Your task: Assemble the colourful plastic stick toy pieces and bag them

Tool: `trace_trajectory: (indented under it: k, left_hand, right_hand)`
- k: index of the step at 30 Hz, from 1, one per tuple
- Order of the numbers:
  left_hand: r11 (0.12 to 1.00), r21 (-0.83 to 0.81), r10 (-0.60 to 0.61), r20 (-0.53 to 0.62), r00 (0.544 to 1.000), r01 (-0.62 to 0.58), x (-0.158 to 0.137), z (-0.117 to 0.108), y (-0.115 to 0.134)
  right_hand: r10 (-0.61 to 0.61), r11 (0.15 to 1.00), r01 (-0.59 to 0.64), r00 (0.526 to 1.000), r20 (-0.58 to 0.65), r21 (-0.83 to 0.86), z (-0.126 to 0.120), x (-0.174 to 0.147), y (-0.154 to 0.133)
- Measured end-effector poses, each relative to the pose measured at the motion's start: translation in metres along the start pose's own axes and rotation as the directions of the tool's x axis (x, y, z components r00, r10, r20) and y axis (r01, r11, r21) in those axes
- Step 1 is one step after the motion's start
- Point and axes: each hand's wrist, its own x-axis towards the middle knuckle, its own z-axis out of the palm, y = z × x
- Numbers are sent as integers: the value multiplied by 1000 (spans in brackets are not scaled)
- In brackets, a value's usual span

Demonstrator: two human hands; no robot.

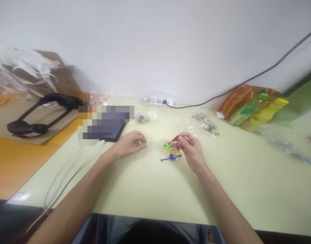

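Observation:
My right hand pinches a small red plastic arrow between thumb and fingertips, just above the table. Beneath it lie a green arrow piece, partly covered, and a yellow piece that my fingers partly hide. Nearest to me is a blue arrow spinner with a round middle, flat on the table. My left hand is closed, thumb against fingers, around a thin whitish see-through piece. Its exact kind is blurred. The hands are apart, with the left beside the tablet.
A tablet with white cables lies left. Clear bags of small coloured parts lie behind my hands. A power strip with a black cord stands by the wall. Snack packaging is right, a black frame far left.

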Motion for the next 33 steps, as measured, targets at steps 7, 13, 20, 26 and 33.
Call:
trace_trajectory:
  k: [7, 13, 20, 26, 33]
  left_hand:
    - [986, -45, 145, -209, 967, -158, 3, 16, 42]
    - [950, -94, 277, -193, 941, -299, 4, 27, 66]
    - [950, -92, 268, -253, 930, -299, 3, 32, 62]
    - [952, -132, 228, -293, 929, -276, 2, 30, 63]
    - [960, -193, 105, -419, 902, -201, 1, 35, 64]
  right_hand:
    - [-16, 966, 76, 971, 237, -247, 18, -12, -2]
    - [-20, 918, 123, 964, 266, -378, 30, -20, -2]
    - [-32, 899, 123, 976, 217, -421, 29, -18, 8]
    - [-52, 933, 111, 982, 180, -342, 33, -22, 12]
    - [-244, 651, 361, 933, 266, -668, 31, -24, 21]
